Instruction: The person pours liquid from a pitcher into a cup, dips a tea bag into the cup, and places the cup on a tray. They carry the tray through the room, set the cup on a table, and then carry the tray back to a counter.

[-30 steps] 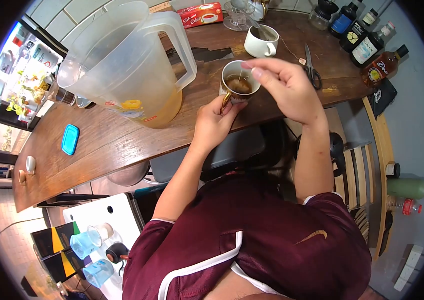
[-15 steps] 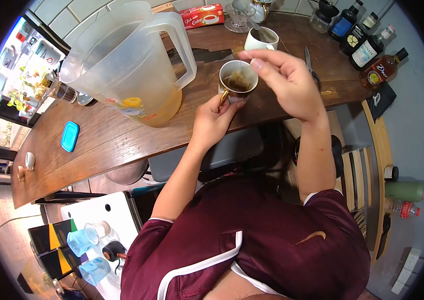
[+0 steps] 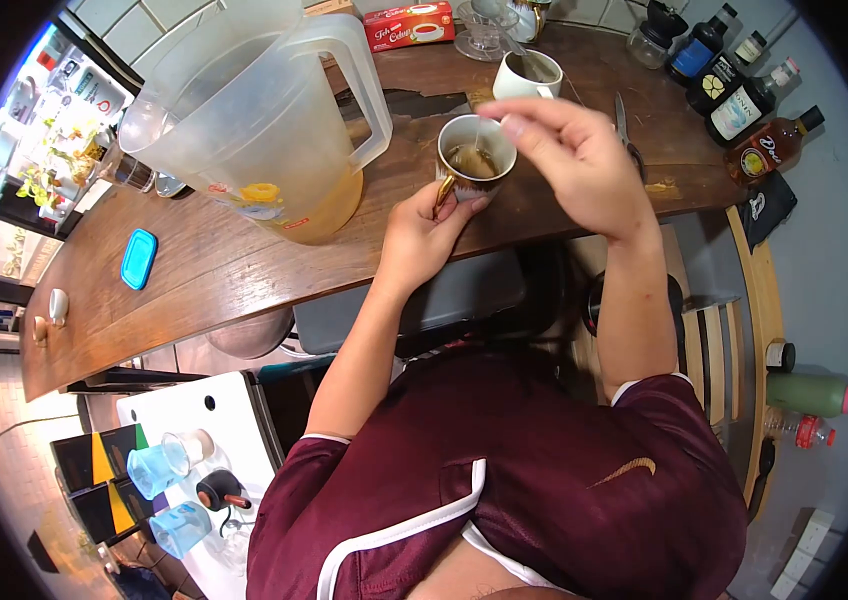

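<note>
My left hand [image 3: 419, 240] is closed around the lower side and gold handle of a patterned mug [image 3: 462, 190] on the table. In the mug a tea bag [image 3: 468, 157] sits in brownish liquid, with a thin string running up toward my right hand [image 3: 589, 170]. That hand hovers over the rim, thumb and fingers pinched on the tea bag's string. Just behind stands a white cup [image 3: 512, 88] with something dark and a utensil inside. To the left, a large clear pitcher [image 3: 244, 150] holds some amber liquid at its bottom.
A red tea box [image 3: 409, 27] and a glass dripper [image 3: 484, 40] stand along the wall. Scissors [image 3: 624, 125] lie right of the white cup, before several bottles [image 3: 744, 108]. A blue lid [image 3: 139, 259] and two small cups [image 3: 58, 306] are at left on the wooden table [image 3: 214, 275].
The tea bag appears to sit slightly differently in the mug. My hands keep nearly the same places, and the whole view has shifted slightly.
</note>
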The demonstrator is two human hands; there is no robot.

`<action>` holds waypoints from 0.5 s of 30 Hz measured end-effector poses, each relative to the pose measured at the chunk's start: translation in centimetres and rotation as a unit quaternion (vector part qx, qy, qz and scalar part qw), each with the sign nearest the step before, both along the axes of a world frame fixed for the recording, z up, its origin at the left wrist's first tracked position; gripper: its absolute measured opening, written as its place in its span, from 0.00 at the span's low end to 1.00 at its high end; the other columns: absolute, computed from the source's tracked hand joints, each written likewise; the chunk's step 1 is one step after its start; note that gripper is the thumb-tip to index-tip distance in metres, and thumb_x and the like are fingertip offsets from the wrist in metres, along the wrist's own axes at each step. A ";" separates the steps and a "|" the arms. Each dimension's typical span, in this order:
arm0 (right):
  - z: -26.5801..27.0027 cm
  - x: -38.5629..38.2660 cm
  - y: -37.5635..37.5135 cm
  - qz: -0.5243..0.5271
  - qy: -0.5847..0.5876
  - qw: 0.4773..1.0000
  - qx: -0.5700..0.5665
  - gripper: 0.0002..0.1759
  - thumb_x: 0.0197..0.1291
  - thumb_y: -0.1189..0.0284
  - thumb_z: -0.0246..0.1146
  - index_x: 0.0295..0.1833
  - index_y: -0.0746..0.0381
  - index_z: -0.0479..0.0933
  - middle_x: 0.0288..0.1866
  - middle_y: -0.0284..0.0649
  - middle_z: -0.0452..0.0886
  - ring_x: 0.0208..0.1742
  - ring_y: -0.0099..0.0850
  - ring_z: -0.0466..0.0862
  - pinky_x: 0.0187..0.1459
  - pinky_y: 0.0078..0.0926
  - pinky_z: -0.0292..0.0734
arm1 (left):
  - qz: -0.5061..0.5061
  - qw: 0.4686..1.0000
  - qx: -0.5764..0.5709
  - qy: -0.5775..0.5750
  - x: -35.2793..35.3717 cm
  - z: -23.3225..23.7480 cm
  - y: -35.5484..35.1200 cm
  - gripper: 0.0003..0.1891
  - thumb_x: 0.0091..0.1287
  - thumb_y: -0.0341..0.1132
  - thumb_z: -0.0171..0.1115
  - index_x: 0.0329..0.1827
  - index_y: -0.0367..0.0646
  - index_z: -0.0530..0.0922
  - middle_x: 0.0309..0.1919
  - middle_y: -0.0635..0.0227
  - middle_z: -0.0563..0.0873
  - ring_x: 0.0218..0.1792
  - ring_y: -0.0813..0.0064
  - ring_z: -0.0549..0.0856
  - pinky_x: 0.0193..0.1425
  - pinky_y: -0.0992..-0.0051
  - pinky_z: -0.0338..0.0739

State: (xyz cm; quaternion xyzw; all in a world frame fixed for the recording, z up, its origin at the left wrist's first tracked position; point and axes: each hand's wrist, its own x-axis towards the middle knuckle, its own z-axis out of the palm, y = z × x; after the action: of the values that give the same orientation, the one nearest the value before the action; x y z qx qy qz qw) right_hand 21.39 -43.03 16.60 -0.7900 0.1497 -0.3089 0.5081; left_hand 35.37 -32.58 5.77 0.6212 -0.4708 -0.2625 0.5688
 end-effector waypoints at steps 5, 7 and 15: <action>0.4 -0.1 0.1 0.005 -0.052 0.998 0.022 0.14 0.68 0.74 0.55 0.53 0.68 0.78 0.46 0.36 0.83 0.46 0.18 0.78 0.49 0.16 0.71 | -0.006 1.000 -0.006 0.025 0.1 0.1 -0.1 0.19 0.62 0.37 0.68 0.24 0.39 0.66 0.18 0.78 0.62 0.24 0.84 0.61 0.27 0.81 0.61; 0.3 -0.3 -0.1 -0.005 -0.017 1.000 0.002 0.14 0.68 0.74 0.55 0.53 0.68 0.78 0.46 0.36 0.83 0.47 0.18 0.78 0.50 0.16 0.71 | 0.001 1.000 0.006 0.007 0.2 -0.1 0.0 0.19 0.61 0.37 0.69 0.24 0.39 0.66 0.18 0.79 0.62 0.24 0.84 0.61 0.27 0.81 0.61; 0.0 -0.2 -0.1 0.008 -0.003 1.000 0.012 0.14 0.67 0.74 0.55 0.54 0.67 0.78 0.49 0.38 0.83 0.51 0.20 0.78 0.54 0.17 0.72 | 0.011 1.000 0.007 0.012 0.1 -0.1 0.0 0.19 0.61 0.37 0.69 0.24 0.39 0.66 0.19 0.79 0.62 0.24 0.84 0.61 0.27 0.80 0.61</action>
State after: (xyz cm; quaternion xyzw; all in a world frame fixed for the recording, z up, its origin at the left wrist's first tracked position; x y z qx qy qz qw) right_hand 21.16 -43.14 16.59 -0.7839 0.1455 -0.3057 0.5205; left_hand 35.49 -32.59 5.67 0.6267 -0.4554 -0.2673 0.5730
